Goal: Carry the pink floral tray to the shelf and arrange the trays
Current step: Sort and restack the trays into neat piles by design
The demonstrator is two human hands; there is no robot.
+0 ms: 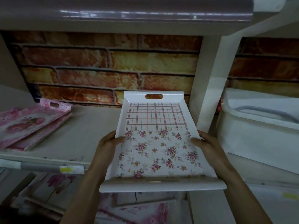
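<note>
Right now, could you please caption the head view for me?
Left hand and right hand hold a floral-and-plaid tray at the shelf, right of stacked pink trays.

Tray (155, 120) over shelf (90, 131) — stack (29, 126) left, tub (258, 138) right.

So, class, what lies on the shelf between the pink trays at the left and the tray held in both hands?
Nothing: the head view shows only bare shelf board between the pink trays and the held tray.
</note>
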